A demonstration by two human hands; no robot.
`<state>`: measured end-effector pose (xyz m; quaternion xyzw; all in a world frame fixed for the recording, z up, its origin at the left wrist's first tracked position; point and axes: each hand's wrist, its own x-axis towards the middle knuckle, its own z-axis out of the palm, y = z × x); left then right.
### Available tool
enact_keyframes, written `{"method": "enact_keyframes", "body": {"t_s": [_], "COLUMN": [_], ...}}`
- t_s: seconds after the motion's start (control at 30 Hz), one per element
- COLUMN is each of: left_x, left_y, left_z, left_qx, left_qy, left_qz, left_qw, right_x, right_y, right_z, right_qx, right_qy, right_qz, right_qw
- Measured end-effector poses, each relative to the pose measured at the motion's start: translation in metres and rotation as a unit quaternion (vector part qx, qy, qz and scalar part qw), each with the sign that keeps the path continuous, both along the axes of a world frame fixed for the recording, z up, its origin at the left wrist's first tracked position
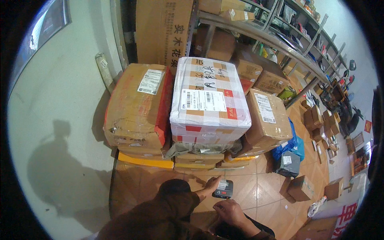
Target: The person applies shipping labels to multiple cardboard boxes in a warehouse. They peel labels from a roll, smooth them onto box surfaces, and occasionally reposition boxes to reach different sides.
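My left hand (pixel 209 188) grips a small dark portable device (pixel 227 188), which looks like a label printer, by its left side. A white printed label (pixel 222 184) lies on its upper face, and a red mark shows below. Just under the device, my right hand (pixel 232 211) is curled with its fingers together; I see nothing in it. Beyond both hands stands a stack of parcels. On top is a large carton wrapped in white plastic (pixel 210 123) with a shipping label. To its left sits a worn brown carton (pixel 135 114), to its right a smaller taped carton (pixel 267 120).
A white wall (pixel 60 99) bounds the left side. Behind the stack are a tall carton (pixel 156 33) and a metal rack (pixel 240 24). On the tiled floor (pixel 244 180) at right lie a grey parcel (pixel 288 165), a blue bag (pixel 286 147) and a small carton (pixel 301 188).
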<state>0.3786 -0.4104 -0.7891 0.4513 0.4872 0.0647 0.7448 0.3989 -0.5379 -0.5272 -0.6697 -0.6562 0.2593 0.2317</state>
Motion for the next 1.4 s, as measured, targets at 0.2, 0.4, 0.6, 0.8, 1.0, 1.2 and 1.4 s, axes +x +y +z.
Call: {"method": "enact_keyframes", "body": {"t_s": [0.2, 0.4, 0.6, 0.8, 1.0, 1.2, 1.4], "left_x": [0.005, -0.004, -0.006, -0.002, 0.005, -0.005, -0.008], "left_y": [-0.002, -0.001, -0.002, 0.0, 0.001, -0.004, -0.005], "left_z": [-0.016, 0.008, 0.033, 0.003, -0.016, 0.006, 0.029], "left_qx": [-0.028, -0.061, -0.011, -0.001, -0.002, -0.117, -0.151], "left_qy": [-0.026, -0.09, -0.028, -0.069, -0.013, -0.118, -0.108], "left_qz": [0.023, 0.032, 0.058, 0.0, -0.014, 0.062, 0.048], "left_qw": [0.999, 0.994, 0.998, 0.998, 1.0, 0.984, 0.981], "right_x": [-0.002, -0.002, -0.001, -0.001, -0.002, -0.004, -0.009], "right_y": [0.002, 0.001, 0.0, 0.0, 0.001, -0.009, -0.019], "right_z": [0.003, 0.003, 0.003, 0.001, 0.004, 0.001, 0.004], "right_qx": [-0.006, -0.038, -0.036, -0.035, -0.059, -0.045, 0.01], "right_qy": [-0.001, 0.002, 0.014, 0.002, -0.031, 0.017, 0.036], "right_qz": [0.001, -0.002, 0.001, 0.003, 0.002, 0.004, 0.072], "right_qw": [1.0, 0.999, 0.999, 0.999, 0.998, 0.999, 0.997]}}
